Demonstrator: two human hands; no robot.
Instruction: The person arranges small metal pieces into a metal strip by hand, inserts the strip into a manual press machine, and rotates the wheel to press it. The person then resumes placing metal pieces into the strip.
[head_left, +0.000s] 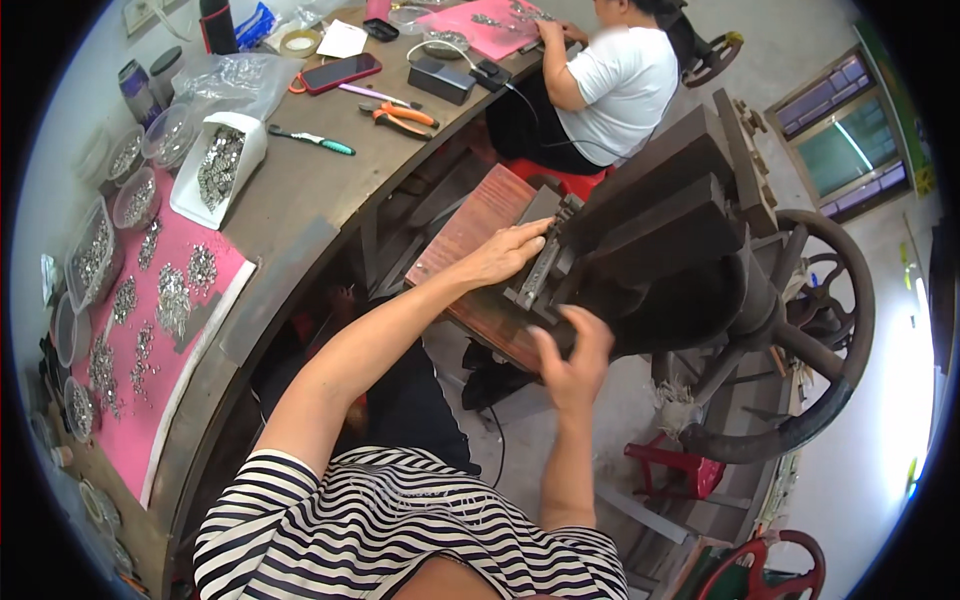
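Observation:
My left hand (503, 255) reaches over a dark metal press, its fingers stretched out and the fingertips at the upper end of a narrow metal die (534, 281). Whether a small piece lies under those fingertips I cannot make out. Near the die's lower end, my right hand (577, 362) is slightly blurred, thumb and fingers apart with nothing visible between them. The heavy black press body (650, 240) rises just right of both hands. A reddish wooden board (480, 222) lies beside the die, under my left wrist.
A large handwheel (855, 370) stands right of the press. On the left workbench (300, 215) are a pink mat (215, 265) with silvery metal pieces, a white scoop (250, 160), orange-handled pliers (400, 118) and a phone (342, 73). A co-worker (630, 90) sits at the far end.

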